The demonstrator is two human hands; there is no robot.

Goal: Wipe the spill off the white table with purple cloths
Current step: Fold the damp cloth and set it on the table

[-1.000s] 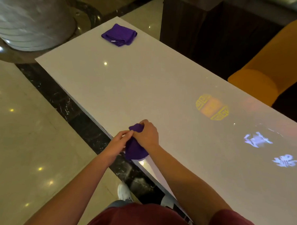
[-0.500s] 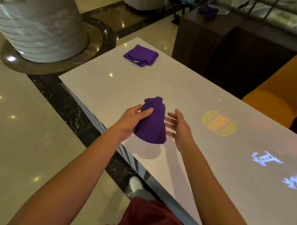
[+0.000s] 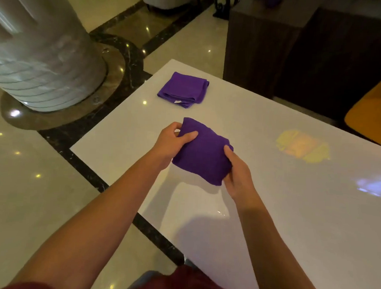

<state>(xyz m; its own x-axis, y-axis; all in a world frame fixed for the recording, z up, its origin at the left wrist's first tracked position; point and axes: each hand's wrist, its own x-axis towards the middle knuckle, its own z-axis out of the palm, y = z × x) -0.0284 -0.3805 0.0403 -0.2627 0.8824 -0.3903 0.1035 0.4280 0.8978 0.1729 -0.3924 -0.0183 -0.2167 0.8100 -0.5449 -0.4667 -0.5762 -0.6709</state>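
head view, left hand point(image 3: 171, 141) and right hand point(image 3: 238, 172) pinching folded purple cloth point(image 3: 203, 153)

Dim warm light, ceiling-lamp glints on glossy floor point(image 3: 41, 181), slight blur

A second ago both hands bunched the cloth point(image 3: 203, 152) at the near edge of the surface point(image 3: 291, 214). Half a second ago the left hand point(image 3: 171, 143) alone held it up, hanging, with the right hand point(image 3: 238, 172) open beside it. Now the right hand has closed its grip on the cloth's right edge, and the cloth is spread flatter between both hands, further in over the surface.
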